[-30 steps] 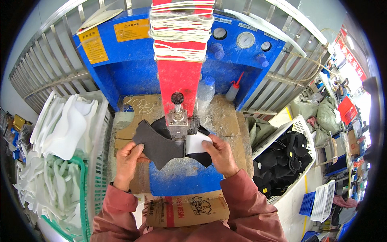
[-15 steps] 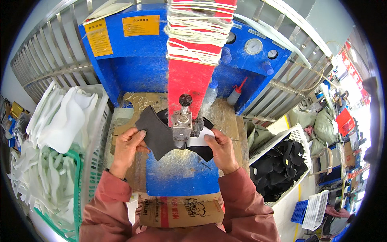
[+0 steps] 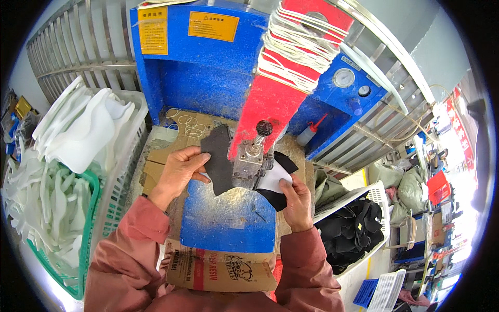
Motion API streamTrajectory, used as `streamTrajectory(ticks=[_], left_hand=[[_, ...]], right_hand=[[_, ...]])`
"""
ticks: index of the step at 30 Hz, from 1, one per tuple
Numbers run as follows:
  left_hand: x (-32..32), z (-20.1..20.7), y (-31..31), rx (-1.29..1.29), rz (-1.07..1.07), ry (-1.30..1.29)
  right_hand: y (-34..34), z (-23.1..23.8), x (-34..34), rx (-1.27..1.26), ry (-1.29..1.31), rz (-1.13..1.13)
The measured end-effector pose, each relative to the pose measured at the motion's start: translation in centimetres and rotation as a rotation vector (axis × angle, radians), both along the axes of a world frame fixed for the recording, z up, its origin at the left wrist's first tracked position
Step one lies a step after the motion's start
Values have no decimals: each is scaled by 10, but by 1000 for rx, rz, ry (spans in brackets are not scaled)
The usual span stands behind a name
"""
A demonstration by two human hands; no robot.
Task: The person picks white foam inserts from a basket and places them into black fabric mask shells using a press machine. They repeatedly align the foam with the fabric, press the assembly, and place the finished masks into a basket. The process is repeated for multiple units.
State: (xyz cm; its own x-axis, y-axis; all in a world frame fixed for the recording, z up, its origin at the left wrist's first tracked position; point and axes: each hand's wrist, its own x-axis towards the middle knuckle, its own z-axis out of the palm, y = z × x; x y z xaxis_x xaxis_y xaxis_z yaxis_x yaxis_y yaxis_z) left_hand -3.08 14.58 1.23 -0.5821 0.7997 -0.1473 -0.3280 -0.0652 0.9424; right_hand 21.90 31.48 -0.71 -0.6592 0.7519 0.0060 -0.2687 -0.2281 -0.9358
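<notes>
A dark, curved sheet piece (image 3: 217, 160) lies under the metal head (image 3: 249, 162) of a red machine arm. My left hand (image 3: 182, 170) pinches its left edge between thumb and fingers. On the right side of the head, a white panel (image 3: 274, 179) shows against black material (image 3: 274, 199). My right hand (image 3: 297, 203) holds that side, thumb on the white panel and fingers beneath. The middle of the piece is hidden by the head. Just below it lies the blue work plate (image 3: 223, 221), strewn with pale dust.
At left, a white crate (image 3: 117, 208) and a green basket (image 3: 87, 234) hold white curved pieces. A white basket (image 3: 382, 205) of black pieces stands at right. White cord wraps the red arm (image 3: 275, 104). A red-tipped bottle (image 3: 307, 136) stands behind; a cardboard flap (image 3: 223, 270) lies in front.
The whole view has shifted and tilted, so the red arm leans more to the right. Both hands still grip the dark piece at the head, with slightly more of the white panel showing.
</notes>
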Motion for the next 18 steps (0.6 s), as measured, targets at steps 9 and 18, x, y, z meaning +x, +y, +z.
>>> streamTrajectory(ticks=[9, 18], left_hand=[[-1, 2, 19, 21, -63, -24], [2, 2, 25, 55, -134, -35]], right_hand=[[8, 4, 9, 14, 10, -4], [11, 2, 17, -3, 14, -23]])
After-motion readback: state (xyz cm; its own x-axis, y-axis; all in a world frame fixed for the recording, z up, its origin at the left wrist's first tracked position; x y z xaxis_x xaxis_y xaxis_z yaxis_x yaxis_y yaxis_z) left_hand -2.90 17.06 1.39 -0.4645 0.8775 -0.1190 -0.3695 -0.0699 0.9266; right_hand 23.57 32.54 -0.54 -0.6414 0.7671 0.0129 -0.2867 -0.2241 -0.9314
